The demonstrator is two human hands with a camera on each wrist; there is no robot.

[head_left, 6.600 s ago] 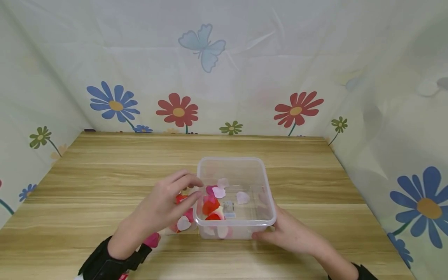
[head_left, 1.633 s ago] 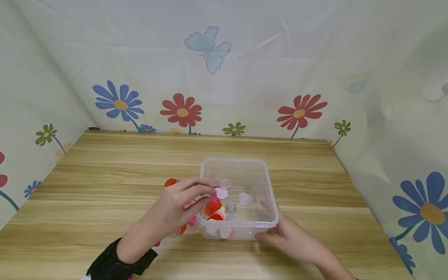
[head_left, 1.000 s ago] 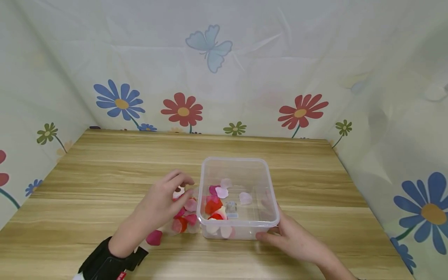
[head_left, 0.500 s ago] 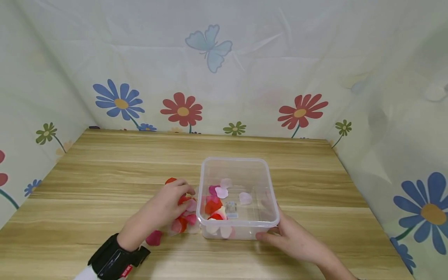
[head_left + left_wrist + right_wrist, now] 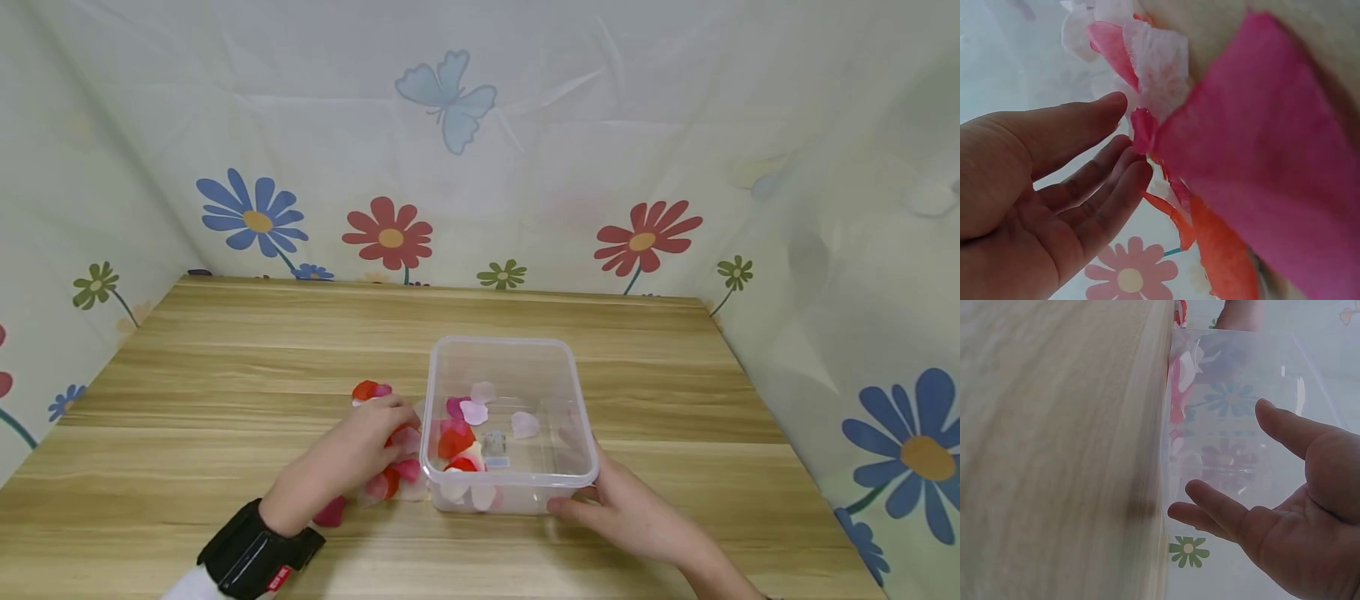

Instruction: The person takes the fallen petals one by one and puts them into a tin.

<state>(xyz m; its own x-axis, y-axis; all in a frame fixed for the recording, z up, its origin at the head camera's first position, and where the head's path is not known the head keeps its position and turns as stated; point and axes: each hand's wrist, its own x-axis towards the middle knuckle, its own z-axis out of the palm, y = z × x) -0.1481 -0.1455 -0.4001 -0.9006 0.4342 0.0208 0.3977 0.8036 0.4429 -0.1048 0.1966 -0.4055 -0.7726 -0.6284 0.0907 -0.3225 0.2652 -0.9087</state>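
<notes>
In the head view my left hand (image 5: 352,454) is low over a heap of loose petals (image 5: 407,471), red, pink and white, on the table. The left wrist view shows its thumb and fingers apart, fingertips right at a small magenta petal (image 5: 1143,130); a large magenta petal (image 5: 1260,150) looms close to the camera. Just right of the heap stands a clear plastic box (image 5: 510,480), lidless, with several petals (image 5: 455,442) mostly along its left side. My right hand (image 5: 630,512) rests at the box's near right corner, its spread fingers (image 5: 1216,503) against the wall.
The wooden table (image 5: 247,358) is bordered by a pale flower-printed curtain (image 5: 525,167) at the back and sides. A single dark pink petal (image 5: 330,512) lies near my left wrist. A small pale label (image 5: 495,450) shows at the bottom of the box.
My left hand has come back from over the box's left rim, then lowered into the petal heap beside it. The right hand and box stay put over the last second.
</notes>
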